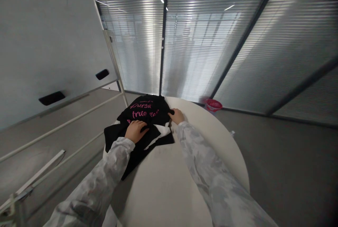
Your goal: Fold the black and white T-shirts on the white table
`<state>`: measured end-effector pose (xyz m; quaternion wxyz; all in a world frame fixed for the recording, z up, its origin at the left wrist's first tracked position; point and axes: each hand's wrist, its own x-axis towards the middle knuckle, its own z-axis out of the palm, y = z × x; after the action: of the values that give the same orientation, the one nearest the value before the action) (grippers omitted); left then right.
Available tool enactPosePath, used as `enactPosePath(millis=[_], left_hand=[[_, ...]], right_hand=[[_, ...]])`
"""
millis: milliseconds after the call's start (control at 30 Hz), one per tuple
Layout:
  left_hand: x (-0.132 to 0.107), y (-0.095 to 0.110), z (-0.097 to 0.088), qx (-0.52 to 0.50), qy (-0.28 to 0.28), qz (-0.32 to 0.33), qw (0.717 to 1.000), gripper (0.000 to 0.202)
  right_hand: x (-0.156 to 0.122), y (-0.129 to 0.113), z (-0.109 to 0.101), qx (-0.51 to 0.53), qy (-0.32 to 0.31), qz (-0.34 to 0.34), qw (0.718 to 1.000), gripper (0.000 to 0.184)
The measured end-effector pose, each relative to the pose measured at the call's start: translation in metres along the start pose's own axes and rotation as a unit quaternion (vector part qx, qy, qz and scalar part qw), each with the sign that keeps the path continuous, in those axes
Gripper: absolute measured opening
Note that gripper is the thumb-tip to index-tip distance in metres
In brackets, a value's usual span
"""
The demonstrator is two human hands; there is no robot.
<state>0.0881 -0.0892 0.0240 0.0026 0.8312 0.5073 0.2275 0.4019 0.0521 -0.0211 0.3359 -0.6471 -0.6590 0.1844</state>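
A black shirt (161,116) with pink lettering lies bunched and partly folded at the far left of the white round table (169,184). Part of it drapes over the table's left edge. My left hand (136,131) is on the middle of the cloth, with a dark fold between its thumb and curled fingers. At the right edge of the shirt, my right hand (177,115) pinches the fabric between thumb and fingers. White patches show among the black folds between my hands; whether they are print or lining I cannot make out.
To the left stands a whiteboard (47,36) on a pale metal frame (66,124), close to the table. Glass partitions with blinds (195,36) rise behind the table. A red basket (213,105) sits on the floor beyond its right edge.
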Motion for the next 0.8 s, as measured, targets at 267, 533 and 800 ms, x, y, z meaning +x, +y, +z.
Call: enactPosePath(millis=[267,533,800], left_hand=[[0.002,0.069,-0.027,-0.138,-0.021,0.083,0.987,0.022],[0.008,0.154,-0.002,-0.246,-0.003,0.076,0.966,0.021],[0.005,0.206,0.056,-0.295,-0.090,0.051,0.950,0.036]], right_hand=[[0.032,0.006,-0.043,0.166,0.109,0.034,0.979,0.040],[0.041,0.012,-0.095,0.302,0.129,0.064,0.942,0.053],[0.019,0.072,-0.142,0.258,0.188,0.138,0.938,0.039]])
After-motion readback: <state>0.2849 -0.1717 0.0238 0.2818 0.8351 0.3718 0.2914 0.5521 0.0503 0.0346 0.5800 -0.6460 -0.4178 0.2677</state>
